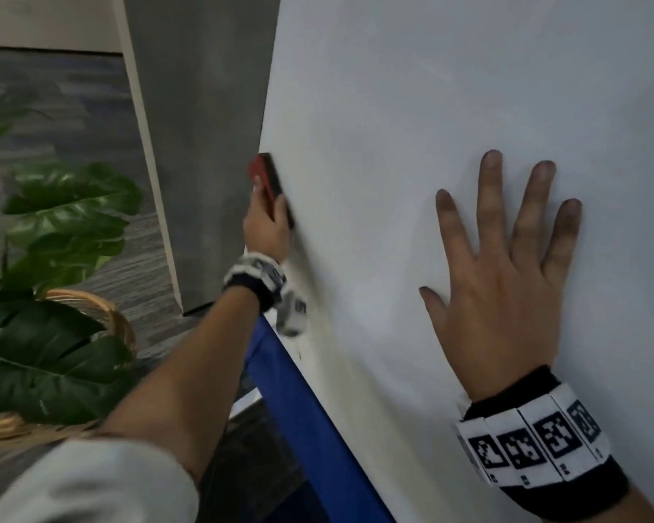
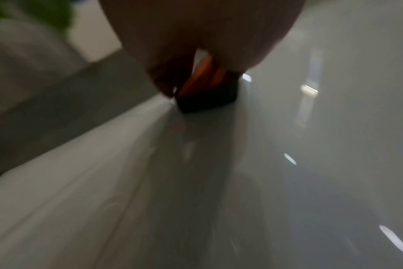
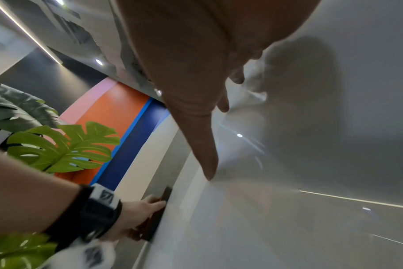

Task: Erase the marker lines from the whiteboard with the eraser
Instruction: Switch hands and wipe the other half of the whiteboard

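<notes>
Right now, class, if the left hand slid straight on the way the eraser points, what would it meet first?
Probably nothing: the left hand holds the eraser at the whiteboard side edge, and only bare board edge shows ahead, though depth is unclear.

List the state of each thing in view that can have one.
eraser: gripped, pressed against the board at its left edge
left hand: grips the eraser
right hand: flat on the board, fingers spread
whiteboard: upright, no marker lines visible
plant: stands in a woven basket
</notes>
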`<state>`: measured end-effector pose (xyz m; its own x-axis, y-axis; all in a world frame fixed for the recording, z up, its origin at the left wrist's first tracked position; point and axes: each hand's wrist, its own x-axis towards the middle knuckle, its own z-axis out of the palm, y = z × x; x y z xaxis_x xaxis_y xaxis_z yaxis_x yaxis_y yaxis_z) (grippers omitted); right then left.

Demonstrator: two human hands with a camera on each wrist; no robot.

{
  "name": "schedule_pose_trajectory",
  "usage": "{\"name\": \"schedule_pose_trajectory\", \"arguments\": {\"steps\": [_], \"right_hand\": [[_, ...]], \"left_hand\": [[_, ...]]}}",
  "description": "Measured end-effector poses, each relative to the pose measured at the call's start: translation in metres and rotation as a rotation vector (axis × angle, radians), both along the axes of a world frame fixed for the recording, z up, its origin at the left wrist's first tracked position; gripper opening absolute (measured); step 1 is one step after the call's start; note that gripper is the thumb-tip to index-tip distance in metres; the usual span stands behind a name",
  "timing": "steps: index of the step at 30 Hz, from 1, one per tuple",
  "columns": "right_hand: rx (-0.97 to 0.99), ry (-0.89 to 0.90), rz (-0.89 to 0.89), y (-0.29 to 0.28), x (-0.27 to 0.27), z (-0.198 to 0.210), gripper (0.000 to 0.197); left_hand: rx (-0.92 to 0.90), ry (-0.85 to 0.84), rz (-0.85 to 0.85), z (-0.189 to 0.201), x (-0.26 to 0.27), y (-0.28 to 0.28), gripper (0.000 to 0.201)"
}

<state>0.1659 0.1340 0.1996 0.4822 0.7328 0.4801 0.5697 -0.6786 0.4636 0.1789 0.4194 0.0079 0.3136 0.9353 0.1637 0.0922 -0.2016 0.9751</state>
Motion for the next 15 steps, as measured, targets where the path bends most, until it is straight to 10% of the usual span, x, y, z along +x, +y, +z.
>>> {"name": "schedule_pose_trajectory", "arguments": {"steps": [3, 12, 15], "right_hand": [[-0.009, 0.006, -0.008, 0.003, 0.000, -0.002, 0.106], [0.021, 0.022, -0.021, 0.013, -0.003, -0.011, 0.108], [0.028, 0.024, -0.006, 0.012, -0.001, -0.011, 0.106]], "left_hand": [[-0.310, 0.144, -0.003, -0.004, 0.006, 0.035, 0.061], [0.272, -0.064, -0.302, 0.002, -0.047, -0.179, 0.058], [0.193, -0.119, -0.326, 0.001, -0.042, -0.163, 0.057]]}}
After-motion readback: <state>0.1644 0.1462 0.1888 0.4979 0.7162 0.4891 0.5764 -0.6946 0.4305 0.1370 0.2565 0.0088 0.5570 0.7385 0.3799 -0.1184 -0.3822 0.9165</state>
